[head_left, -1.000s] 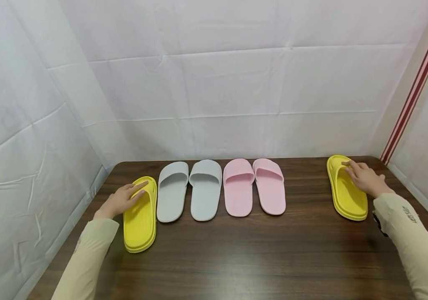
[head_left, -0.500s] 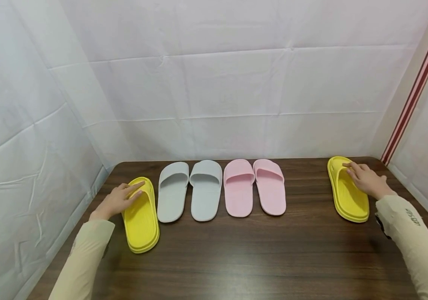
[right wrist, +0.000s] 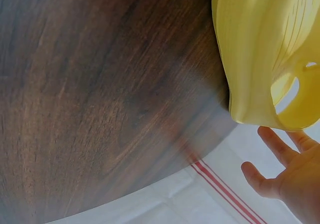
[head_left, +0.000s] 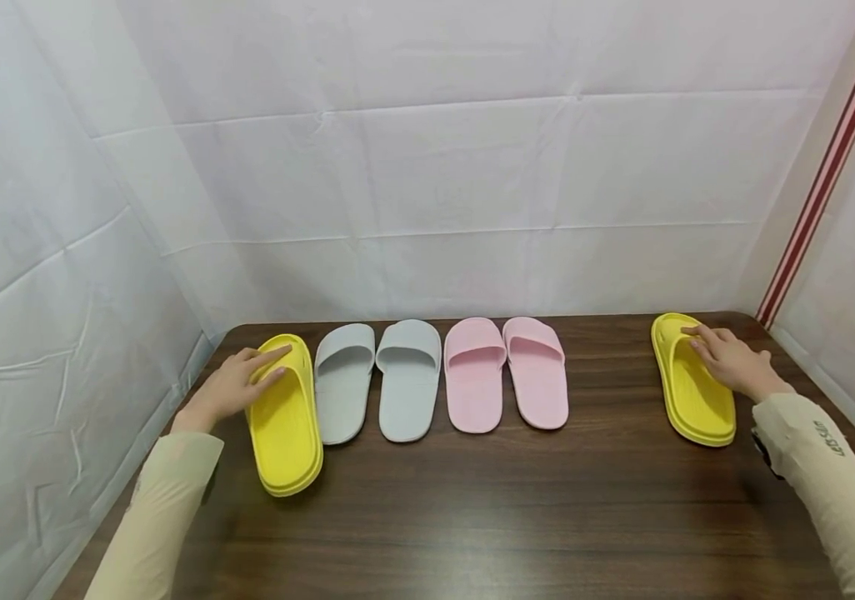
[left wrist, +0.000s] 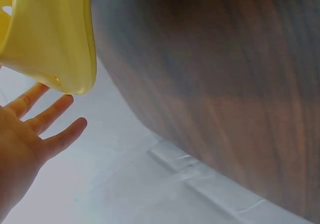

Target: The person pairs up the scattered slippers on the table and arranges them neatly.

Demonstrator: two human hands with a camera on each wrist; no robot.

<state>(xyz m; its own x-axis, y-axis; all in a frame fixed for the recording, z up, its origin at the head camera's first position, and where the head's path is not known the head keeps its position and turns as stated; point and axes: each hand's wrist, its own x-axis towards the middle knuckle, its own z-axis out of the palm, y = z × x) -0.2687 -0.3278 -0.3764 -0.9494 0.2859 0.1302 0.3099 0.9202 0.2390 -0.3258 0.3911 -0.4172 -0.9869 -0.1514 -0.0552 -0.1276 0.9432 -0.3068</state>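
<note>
My left hand (head_left: 228, 387) pinches the strap of a yellow slipper (head_left: 285, 442) at the table's left. That slipper lies at a slant, its right edge overlapping the outer grey slipper (head_left: 342, 400) in the head view. In the left wrist view, several spread fingers (left wrist: 50, 113) of that hand show beside the yellow toe end (left wrist: 65, 67). Across the table, my right hand (head_left: 738, 364) grips the strap of the matching yellow slipper (head_left: 697, 408) near the back right corner. Its thumb is largely hidden in the head view; the right wrist view shows fingers (right wrist: 275, 146) by the strap.
Between the hands, a second grey slipper (head_left: 407, 404) and two pink slippers (head_left: 474, 396) stand in a row along the back of the dark wooden table (head_left: 502, 517). White cloth (head_left: 465, 167) hangs behind and on both sides, with a red stripe (head_left: 825, 179) at right.
The left yellow slipper has shifted slightly toward the back with my left hand, its heel swinging right toward the grey pair. My right hand and its slipper have stayed almost still.
</note>
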